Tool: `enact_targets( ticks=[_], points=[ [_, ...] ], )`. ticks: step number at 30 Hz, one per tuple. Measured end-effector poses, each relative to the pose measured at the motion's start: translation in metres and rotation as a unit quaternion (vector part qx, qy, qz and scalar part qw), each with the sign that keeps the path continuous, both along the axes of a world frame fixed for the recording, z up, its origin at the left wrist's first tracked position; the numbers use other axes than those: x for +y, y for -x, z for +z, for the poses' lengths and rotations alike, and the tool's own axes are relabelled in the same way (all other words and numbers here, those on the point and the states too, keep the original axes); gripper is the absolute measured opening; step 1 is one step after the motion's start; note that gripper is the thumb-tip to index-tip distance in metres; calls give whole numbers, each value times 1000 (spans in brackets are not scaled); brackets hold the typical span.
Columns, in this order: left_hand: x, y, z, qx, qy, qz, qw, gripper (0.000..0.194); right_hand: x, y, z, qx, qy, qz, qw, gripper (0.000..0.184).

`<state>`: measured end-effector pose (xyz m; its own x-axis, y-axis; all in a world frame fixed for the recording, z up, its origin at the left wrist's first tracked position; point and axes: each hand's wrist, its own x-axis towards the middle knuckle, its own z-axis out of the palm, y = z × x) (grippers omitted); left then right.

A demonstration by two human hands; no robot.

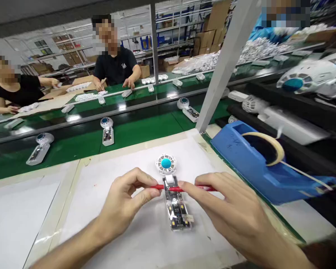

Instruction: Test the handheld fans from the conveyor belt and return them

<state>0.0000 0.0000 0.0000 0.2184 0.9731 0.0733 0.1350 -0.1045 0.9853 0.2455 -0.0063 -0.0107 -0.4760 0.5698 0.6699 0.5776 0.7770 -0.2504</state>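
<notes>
"Head view first: what is the left hand (126, 196) doing?"

"Pinching one end of a red pen (176, 189) between thumb and forefinger."

"And the right hand (235, 205)?"

"Gripping the other end, its forefinger over the pen. Its thumb is hidden, and I cannot tell whether the pen's cap is on or parted from it."

"Where is the pen, exactly?"

"Across the upper part of a circuit board (177, 213) in a clear case; whether they touch, I cannot tell. The board lies on the white desk (92, 179), between the hands, with a round white part (159, 164), blue in the middle, at its far end."

"Anything around them?"

"On the right, a blue tape holder (238, 160) with a roll of tape (279, 147). Beyond the desk, a green belt (140, 130) carries similar gadgets (108, 134). Across it, two people (114, 67) have their hands near small white pieces (88, 96)."
</notes>
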Motion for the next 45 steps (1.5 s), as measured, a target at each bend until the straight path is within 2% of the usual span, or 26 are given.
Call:
enact_targets(
  ticks=[7, 13, 20, 24, 34, 40, 43, 45],
  points=[
    [-3, -6, 3, 8, -4, -4, 1000, 8, 1, -5, -6, 4, 9, -11, 1000, 43],
    [2, -14, 3, 27, -16, -15, 999, 23, -1, -15, -11, 45, 29, -29, 998, 42],
    [4, -26, 2, -117, 58, -41, 991, 19, -3, -14, -10, 77, 19, -24, 997, 40],
    [4, -33, 4, -145, 82, -59, 984, 16, -5, -12, -8, 83, 25, -20, 996, 42],
    [8, -36, 1, -135, 81, 13, 988, 22, -3, -8, -6, 94, 35, -40, 994, 38],
    [6, -41, 0, -132, 97, -3, 986, 24, -1, -8, -9, 100, 34, -46, 993, 37],
    [5, -39, -1, -53, 41, -7, 998, 19, 0, -8, -9, 95, 28, -47, 994, 36],
    [6, -36, 0, 66, -66, -27, 995, 12, 0, -9, -9, 80, 21, -40, 996, 37]
  ],
)
